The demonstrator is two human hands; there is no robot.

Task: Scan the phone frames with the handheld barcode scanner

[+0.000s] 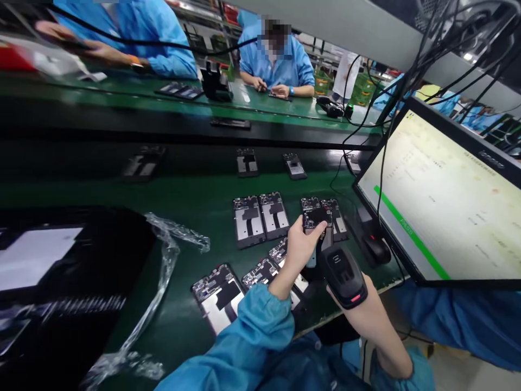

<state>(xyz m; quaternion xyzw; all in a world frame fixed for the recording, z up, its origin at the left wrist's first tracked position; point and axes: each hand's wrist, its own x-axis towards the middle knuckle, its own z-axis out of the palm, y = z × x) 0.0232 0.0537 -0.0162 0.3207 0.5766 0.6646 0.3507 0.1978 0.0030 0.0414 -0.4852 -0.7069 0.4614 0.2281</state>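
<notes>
My left hand (302, 243) grips an opened phone (315, 219), its dark circuit board showing at the top, with the thumb across its face. Wrapped round a black barcode scanner (344, 274) is my right hand (361, 298), its fingers mostly hidden behind the scanner body. The scanner's head lies close to the held phone, over its lower part. Behind that phone, two more opened phones (338, 220) lie side by side on the green bench (195, 190). Several others surround my left forearm, among them a large opened phone (220, 296) at its left.
A monitor (448, 201) with a green PASS bar stands at the right, a black scanner base (374, 247) before it. Clear plastic wrap (166, 260) trails beside a black tray (81, 315). Phones lie on a dark belt (191, 155). Co-workers in blue sit opposite; cables hang above.
</notes>
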